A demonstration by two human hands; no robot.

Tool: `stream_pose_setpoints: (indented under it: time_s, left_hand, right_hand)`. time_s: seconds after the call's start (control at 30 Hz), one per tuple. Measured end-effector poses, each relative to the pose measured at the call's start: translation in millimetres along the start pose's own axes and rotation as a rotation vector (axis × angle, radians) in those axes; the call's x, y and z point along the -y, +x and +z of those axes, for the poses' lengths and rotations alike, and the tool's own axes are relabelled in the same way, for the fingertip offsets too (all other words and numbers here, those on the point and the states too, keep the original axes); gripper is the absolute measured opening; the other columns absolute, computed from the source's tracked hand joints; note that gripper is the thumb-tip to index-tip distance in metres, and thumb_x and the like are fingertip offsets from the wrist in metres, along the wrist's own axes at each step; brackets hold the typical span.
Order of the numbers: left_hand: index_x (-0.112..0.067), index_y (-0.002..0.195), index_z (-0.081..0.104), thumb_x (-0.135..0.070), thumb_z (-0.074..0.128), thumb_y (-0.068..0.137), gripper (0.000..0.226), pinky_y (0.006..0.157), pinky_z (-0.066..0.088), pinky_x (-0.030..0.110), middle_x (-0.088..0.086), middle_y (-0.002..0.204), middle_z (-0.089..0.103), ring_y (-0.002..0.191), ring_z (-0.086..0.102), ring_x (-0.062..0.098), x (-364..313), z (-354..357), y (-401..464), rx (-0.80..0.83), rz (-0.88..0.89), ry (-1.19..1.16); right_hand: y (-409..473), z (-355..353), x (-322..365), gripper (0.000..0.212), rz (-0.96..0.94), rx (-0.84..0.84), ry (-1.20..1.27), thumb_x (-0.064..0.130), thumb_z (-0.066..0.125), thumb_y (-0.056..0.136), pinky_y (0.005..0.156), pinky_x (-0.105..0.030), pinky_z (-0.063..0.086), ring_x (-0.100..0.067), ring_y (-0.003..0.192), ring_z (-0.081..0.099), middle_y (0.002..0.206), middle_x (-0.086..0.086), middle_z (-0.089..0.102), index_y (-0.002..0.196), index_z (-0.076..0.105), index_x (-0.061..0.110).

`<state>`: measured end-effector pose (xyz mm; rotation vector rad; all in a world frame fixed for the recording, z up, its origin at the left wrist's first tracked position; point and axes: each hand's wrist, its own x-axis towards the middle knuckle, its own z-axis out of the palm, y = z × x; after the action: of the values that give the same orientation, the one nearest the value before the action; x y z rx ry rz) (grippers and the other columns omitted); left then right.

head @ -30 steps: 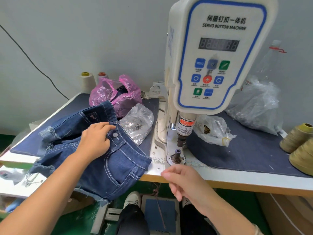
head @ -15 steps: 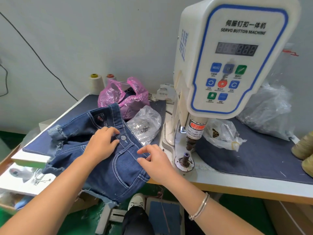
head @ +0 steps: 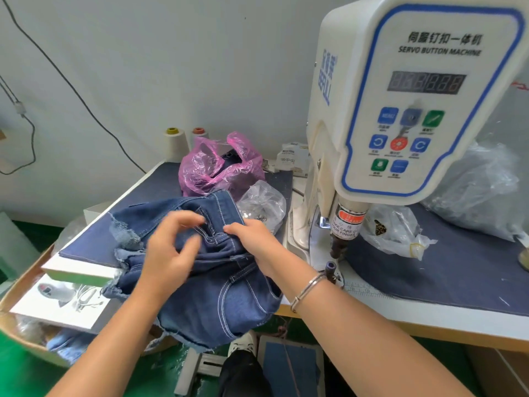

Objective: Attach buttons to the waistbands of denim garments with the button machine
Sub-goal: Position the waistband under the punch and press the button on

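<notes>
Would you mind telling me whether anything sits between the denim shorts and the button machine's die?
Nothing visible blocks it: the denim shorts lie just left of the die, with only the right hand and wrist crossing that gap.

Bright even light, wide-angle edge bending, left hand motion-blurred

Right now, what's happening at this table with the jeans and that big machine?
A person is handling a pair of dark denim shorts lying to the left of a servo button machine. The right hand rests on the bunched waistband, while the left hand, blurred, hovers with curled fingers over the fabric. The shorts are not under the machine's press head yet.
</notes>
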<state>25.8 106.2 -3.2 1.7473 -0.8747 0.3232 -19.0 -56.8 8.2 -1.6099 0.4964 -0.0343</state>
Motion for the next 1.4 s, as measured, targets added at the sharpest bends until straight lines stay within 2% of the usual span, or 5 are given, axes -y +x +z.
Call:
stream_pose_setpoints:
  time_s: [0.2,0.37,0.53,1.13,1.4]
  left_hand:
    - [-0.011,0.133,0.053,-0.055,0.037,0.080,0.071,0.107,0.024,0.037,0.010,0.137,0.052,0.130,0.041,0.028,12,-30,31,0.010,-0.152,0.410]
    - [-0.021,0.079,0.058,-0.048,0.038,0.087,0.035,0.074,0.039,0.036,-0.011,0.069,0.057,0.073,0.055,0.016,10,-24,25,-0.151,-0.060,0.252]
    - [-0.021,0.072,0.050,-0.037,0.051,0.095,0.028,0.049,0.028,0.026,-0.011,0.057,0.044,0.054,0.033,0.002,0,-37,21,-0.289,0.005,-0.105]
    - [-0.031,0.056,0.037,-0.039,0.050,0.083,0.031,0.045,0.021,0.014,-0.013,0.050,0.028,0.047,0.022,0.001,-60,-6,2,0.325,0.151,0.042]
    - [-0.032,0.093,0.061,-0.055,0.044,0.083,0.030,0.053,0.037,0.029,-0.006,0.052,0.053,0.047,0.041,0.009,-75,26,-12,0.697,0.084,0.094]
  right_hand:
    - [-34,2,2,0.014,-0.166,0.172,0.224,0.016,0.056,0.096,0.099,-0.039,0.049,-0.022,0.098,0.065,0.106,-0.007,0.070,0.104,0.067,0.015]
    - [-69,20,14,0.028,-0.290,0.261,0.230,0.013,0.049,0.100,0.104,-0.041,0.046,-0.019,0.105,0.060,0.126,-0.018,0.062,0.125,0.059,0.008]
    - [-105,17,22,0.020,-0.334,0.343,0.380,0.018,0.052,0.097,0.104,-0.042,0.046,-0.020,0.103,0.061,0.121,-0.015,0.066,0.112,0.066,0.017]
    - [-149,-47,-39,0.023,-0.076,0.242,0.314,0.021,0.066,0.075,0.089,-0.034,0.054,-0.023,0.100,0.069,0.105,-0.009,0.073,0.096,0.076,0.021]
    - [-163,-86,-67,0.034,-0.027,0.209,0.545,0.004,0.060,0.061,0.073,-0.032,0.055,-0.024,0.086,0.070,0.095,-0.015,0.073,0.089,0.076,0.013]
